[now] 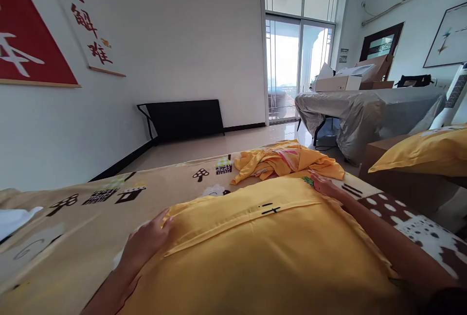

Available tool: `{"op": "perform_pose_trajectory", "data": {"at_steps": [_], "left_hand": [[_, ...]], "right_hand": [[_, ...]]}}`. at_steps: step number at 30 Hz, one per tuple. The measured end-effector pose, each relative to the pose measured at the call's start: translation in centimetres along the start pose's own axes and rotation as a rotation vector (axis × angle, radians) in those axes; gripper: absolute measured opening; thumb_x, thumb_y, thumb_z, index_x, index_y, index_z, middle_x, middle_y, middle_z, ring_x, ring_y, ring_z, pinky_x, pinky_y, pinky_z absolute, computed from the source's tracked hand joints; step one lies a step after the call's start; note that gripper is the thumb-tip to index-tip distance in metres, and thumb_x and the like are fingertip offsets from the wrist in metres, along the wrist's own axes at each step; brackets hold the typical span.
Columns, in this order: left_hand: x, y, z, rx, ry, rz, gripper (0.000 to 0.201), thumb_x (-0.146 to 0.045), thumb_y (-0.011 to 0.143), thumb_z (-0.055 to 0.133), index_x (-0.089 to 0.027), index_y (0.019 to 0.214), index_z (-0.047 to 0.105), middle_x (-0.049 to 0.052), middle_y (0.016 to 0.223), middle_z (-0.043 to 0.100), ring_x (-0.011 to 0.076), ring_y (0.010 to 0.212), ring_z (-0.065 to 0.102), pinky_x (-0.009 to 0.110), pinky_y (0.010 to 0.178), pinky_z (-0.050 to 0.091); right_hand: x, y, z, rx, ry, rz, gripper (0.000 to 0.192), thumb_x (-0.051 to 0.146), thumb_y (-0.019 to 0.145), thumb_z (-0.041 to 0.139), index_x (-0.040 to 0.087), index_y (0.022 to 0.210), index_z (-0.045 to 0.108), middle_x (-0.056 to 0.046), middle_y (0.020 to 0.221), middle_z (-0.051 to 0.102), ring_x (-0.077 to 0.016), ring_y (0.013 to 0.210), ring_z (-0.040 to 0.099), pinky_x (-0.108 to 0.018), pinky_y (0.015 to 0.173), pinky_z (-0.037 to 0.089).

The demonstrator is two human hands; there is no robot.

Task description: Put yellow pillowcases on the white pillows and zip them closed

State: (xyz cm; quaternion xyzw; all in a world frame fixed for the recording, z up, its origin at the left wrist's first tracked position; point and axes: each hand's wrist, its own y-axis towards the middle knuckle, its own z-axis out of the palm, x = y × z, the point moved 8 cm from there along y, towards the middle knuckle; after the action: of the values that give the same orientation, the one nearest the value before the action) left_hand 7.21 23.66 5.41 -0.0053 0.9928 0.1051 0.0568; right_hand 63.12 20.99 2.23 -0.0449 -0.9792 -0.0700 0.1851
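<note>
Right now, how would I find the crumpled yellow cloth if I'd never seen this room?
Start at the bed sheet printed with mushrooms and houses. The left hand and right hand press on a big smooth yellow pillow. Just beyond it lies the crumpled yellow cloth, the only wrinkled heap, showing a pink patch.

we see bright daylight entering through the glass door (297, 69), which is overexposed to white. the floor (233, 142) carries a soft glare. shadows are faint. wide-angle distortion bends the walls and stretches the edges; the near pillow (262, 252) is slightly soft.
</note>
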Motion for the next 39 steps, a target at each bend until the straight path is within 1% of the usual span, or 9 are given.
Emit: {"op": "perform_pose_trajectory", "data": {"at_steps": [2, 5, 7, 10, 13, 18, 25, 34, 39], "left_hand": [[-5.1, -1.3, -2.3, 0.002, -0.071, 0.099, 0.055, -0.041, 0.09, 0.023, -0.017, 0.134, 0.046, 0.013, 0.125, 0.061, 0.0281, 0.112, 0.059, 0.042, 0.093, 0.044], [-15.7, -3.9, -4.3, -0.042, -0.144, 0.41, 0.052, -0.034, 0.091, 0.021, -0.014, 0.132, 0.047, 0.012, 0.14, 0.048, 0.0251, 0.127, 0.046, 0.042, 0.102, 0.037], [-20.9, -5.3, -3.6, -0.031, -0.142, 0.52, 0.051, -0.034, 0.092, 0.023, -0.017, 0.133, 0.046, 0.01, 0.143, 0.044, 0.0225, 0.134, 0.037, 0.042, 0.107, 0.032], [-23.8, -6.6, -0.8, 0.022, -0.126, 0.573, 0.05, -0.035, 0.092, 0.026, -0.017, 0.134, 0.048, 0.011, 0.143, 0.043, 0.023, 0.134, 0.038, 0.044, 0.11, 0.03], [-22.6, -7.5, 1.1, 0.038, -0.116, 0.59, 0.05, -0.036, 0.092, 0.028, -0.02, 0.137, 0.044, 0.009, 0.146, 0.038, 0.0217, 0.136, 0.033, 0.045, 0.112, 0.024], [-18.2, -8.4, 1.4, -0.013, -0.115, 0.533, 0.051, -0.041, 0.093, 0.027, -0.025, 0.141, 0.036, 0.006, 0.15, 0.031, 0.021, 0.139, 0.027, 0.048, 0.113, 0.02], [-11.9, -9.3, 2.0, -0.044, -0.138, 0.358, 0.054, -0.038, 0.093, 0.019, -0.024, 0.144, 0.029, 0.004, 0.153, 0.026, 0.0197, 0.141, 0.021, 0.048, 0.113, 0.018], [-1.1, -10.2, 6.2, 0.009, -0.302, 0.233, 0.064, -0.045, 0.091, 0.014, -0.014, 0.146, 0.023, 0.008, 0.153, 0.025, 0.0194, 0.141, 0.021, 0.044, 0.113, 0.025], [1.7, -10.6, 6.9, 0.022, -0.231, 0.181, 0.064, -0.041, 0.09, 0.013, -0.009, 0.144, 0.027, 0.011, 0.149, 0.033, 0.0192, 0.138, 0.028, 0.038, 0.113, 0.027]], "right_hand": [[4.4, -1.5, -1.4, -0.022, 0.022, -0.106, 0.058, 0.043, 0.095, 0.01, 0.021, 0.146, 0.027, -0.005, 0.152, 0.027, -0.0182, 0.14, 0.022, -0.038, 0.112, 0.022], [14.0, -4.2, -1.3, -0.024, 0.048, -0.371, 0.053, 0.041, 0.095, 0.019, 0.027, 0.145, 0.027, -0.001, 0.153, 0.025, -0.0189, 0.141, 0.019, -0.044, 0.112, 0.019], [19.2, -5.8, 0.2, 0.006, 0.063, -0.472, 0.052, 0.034, 0.093, 0.024, 0.028, 0.144, 0.029, -0.002, 0.152, 0.026, -0.0175, 0.141, 0.019, -0.046, 0.111, 0.018], [22.6, -7.5, 2.8, 0.041, 0.056, -0.491, 0.053, 0.032, 0.092, 0.027, 0.023, 0.144, 0.031, -0.006, 0.15, 0.031, -0.017, 0.14, 0.022, -0.046, 0.112, 0.017], [22.3, -8.7, 4.2, 0.037, 0.015, -0.52, 0.053, 0.031, 0.091, 0.029, 0.02, 0.142, 0.035, -0.009, 0.149, 0.033, -0.0182, 0.14, 0.023, -0.045, 0.112, 0.016], [19.4, -9.6, 3.5, -0.029, -0.045, -0.56, 0.052, 0.034, 0.092, 0.028, 0.022, 0.141, 0.037, -0.008, 0.15, 0.032, -0.0197, 0.14, 0.022, -0.047, 0.111, 0.016], [11.6, -9.9, 2.9, 0.017, -0.048, -0.41, 0.056, 0.029, 0.09, 0.025, 0.025, 0.146, 0.026, -0.004, 0.153, 0.021, -0.0153, 0.142, 0.016, -0.043, 0.113, 0.013], [3.4, -11.1, 3.7, 0.043, 0.001, -0.235, 0.055, 0.043, 0.094, 0.017, 0.03, 0.147, 0.02, 0.001, 0.155, 0.015, -0.017, 0.142, 0.016, -0.044, 0.113, 0.015], [-1.8, -12.2, 4.3, 0.041, -0.012, -0.105, 0.06, 0.052, 0.094, 0.011, 0.027, 0.148, 0.021, -0.002, 0.152, 0.026, -0.0188, 0.139, 0.025, -0.044, 0.11, 0.024]]}}
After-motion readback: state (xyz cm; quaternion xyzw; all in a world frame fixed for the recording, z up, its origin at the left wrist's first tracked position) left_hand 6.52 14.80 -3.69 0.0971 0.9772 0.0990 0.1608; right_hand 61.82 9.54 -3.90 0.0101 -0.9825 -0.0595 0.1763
